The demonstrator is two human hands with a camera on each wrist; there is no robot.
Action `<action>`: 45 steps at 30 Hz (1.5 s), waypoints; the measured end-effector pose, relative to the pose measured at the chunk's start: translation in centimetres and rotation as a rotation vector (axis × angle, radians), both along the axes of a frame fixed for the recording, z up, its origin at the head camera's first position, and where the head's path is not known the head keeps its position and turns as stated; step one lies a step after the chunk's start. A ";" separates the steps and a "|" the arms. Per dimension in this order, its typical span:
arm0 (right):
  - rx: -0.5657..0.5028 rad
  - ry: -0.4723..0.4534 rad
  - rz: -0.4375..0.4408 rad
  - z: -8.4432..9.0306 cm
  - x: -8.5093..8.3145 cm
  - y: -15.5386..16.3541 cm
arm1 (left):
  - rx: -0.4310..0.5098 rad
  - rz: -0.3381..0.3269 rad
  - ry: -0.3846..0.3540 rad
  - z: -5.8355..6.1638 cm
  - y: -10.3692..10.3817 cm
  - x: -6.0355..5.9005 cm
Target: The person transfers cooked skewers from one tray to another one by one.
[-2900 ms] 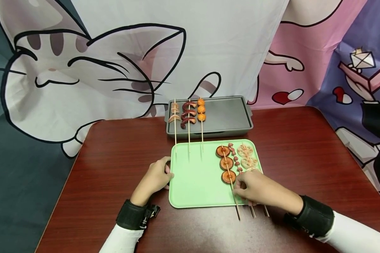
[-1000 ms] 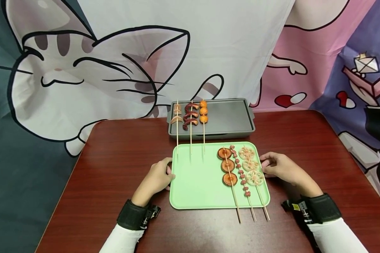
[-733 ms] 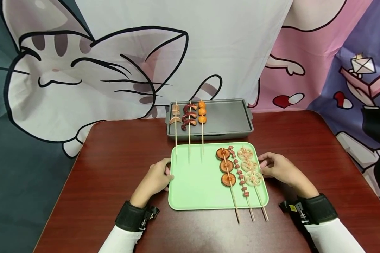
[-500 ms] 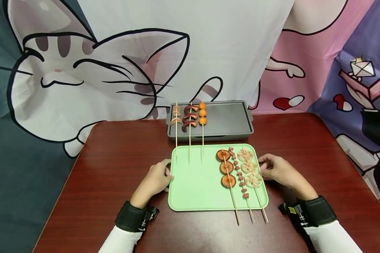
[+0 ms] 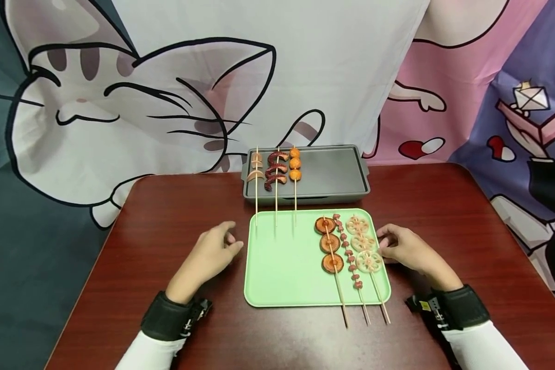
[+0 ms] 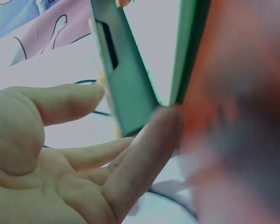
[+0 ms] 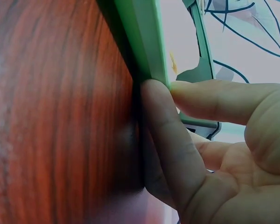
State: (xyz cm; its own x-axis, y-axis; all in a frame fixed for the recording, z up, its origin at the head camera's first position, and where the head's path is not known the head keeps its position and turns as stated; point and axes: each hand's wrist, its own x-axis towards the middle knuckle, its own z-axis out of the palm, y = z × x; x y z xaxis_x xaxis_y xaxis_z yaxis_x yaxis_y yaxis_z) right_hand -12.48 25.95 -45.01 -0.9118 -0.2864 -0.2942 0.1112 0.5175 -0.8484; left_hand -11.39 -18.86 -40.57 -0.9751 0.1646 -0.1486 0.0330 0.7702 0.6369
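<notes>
Three skewers are lying on the grey grill pan [image 5: 333,172]; three are waiting on the green tray [image 5: 282,267]. The right hand [image 5: 404,249] is pinching the tray's edge, while the left hand [image 5: 210,254] is hovering beside it, relaxed and empty.

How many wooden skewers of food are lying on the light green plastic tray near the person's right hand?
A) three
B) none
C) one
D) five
A: three skewers lie side by side on the right part of the green tray: brown slices, small reddish pieces and pale lotus-root slices, next to the right hand.

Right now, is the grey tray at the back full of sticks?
No, the grey tray is mostly bare: only three skewers lie at its left end.
</notes>
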 end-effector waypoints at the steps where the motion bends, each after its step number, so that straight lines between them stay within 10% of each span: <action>1: 0.003 0.001 0.000 0.0 0.0 0.0 | -0.019 -0.003 0.036 0.6 -0.3 -0.1; 9: -0.015 0.003 -0.003 -0.1 0.0 -0.1 | 0.008 0.004 0.180 4.5 -1.5 -1.1; 21: -0.015 -0.005 -0.009 0.0 0.0 -0.1 | 0.324 -0.046 0.018 7.8 -1.0 -3.6; 33: -0.005 -0.007 0.003 0.0 0.0 0.0 | 0.580 -0.059 -0.259 8.1 1.1 -6.6; 45: -0.007 -0.006 -0.001 0.0 -0.2 -0.1 | 0.661 -0.059 -0.385 7.4 5.4 -8.4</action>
